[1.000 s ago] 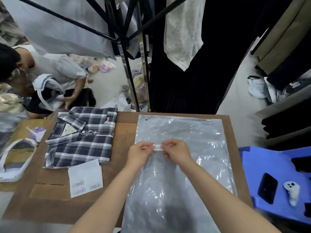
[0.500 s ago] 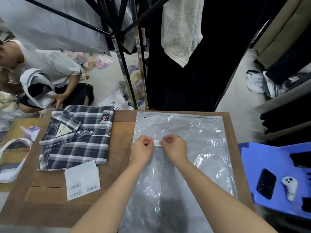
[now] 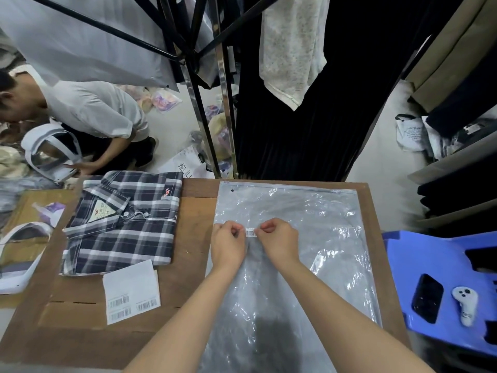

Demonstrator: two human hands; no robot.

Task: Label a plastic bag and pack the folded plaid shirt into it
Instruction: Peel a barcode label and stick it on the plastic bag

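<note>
A clear plastic bag (image 3: 309, 211) lies flat on the right half of the brown table (image 3: 193, 238). A small white barcode label (image 3: 250, 232) is stretched over the bag's upper middle. My left hand (image 3: 228, 244) pinches its left end and my right hand (image 3: 279, 242) pinches its right end. I cannot tell if the label touches the bag. The folded dark plaid shirt (image 3: 121, 224) lies collar up on the table's left half, apart from the bag.
A white label sheet (image 3: 131, 292) with barcodes lies in front of the shirt. Another person (image 3: 88, 111) crouches beyond the table's left corner. A metal rack (image 3: 212, 103) and hanging clothes stand behind. A blue stool (image 3: 443, 286) on the right holds a phone and a controller.
Both hands keep the label pinched over the bag and have barely shifted. The view has tipped a little. The person at the left has bent further down.
</note>
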